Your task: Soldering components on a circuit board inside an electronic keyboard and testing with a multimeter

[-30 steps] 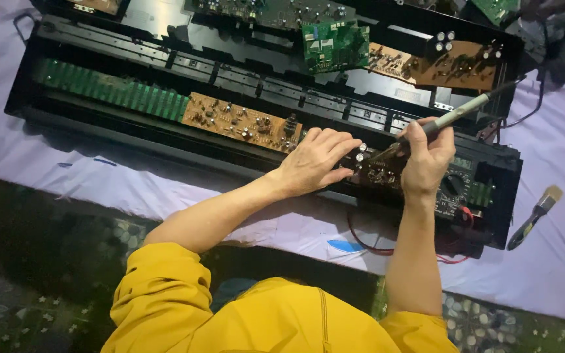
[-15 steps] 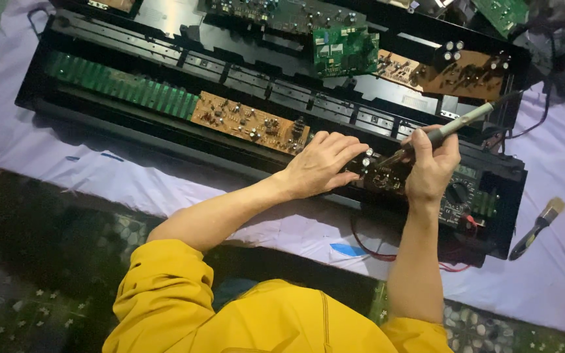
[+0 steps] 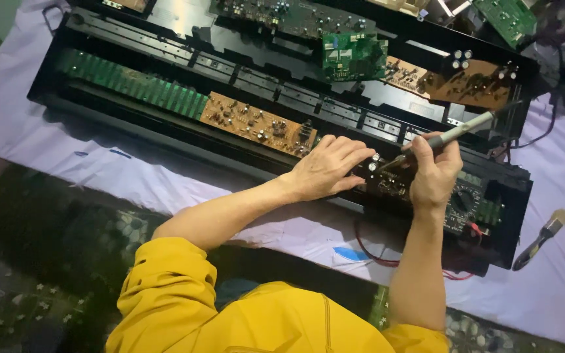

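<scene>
Soldering iron (image 3: pixel 456 134): grey, slanted, gripped in your right hand (image 3: pixel 434 175).
Brown circuit board (image 3: pixel 387 184): flat under your left hand (image 3: pixel 327 168).

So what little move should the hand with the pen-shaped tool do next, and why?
Probably lower the tip a touch onto the board. The right hand holds the soldering iron slanted, its tip just above the brown circuit board beside the left hand, which rests flat on the board and steadies it. Whether the tip already touches is too small to tell.

Yellow garment, sleeves pushed up
</scene>
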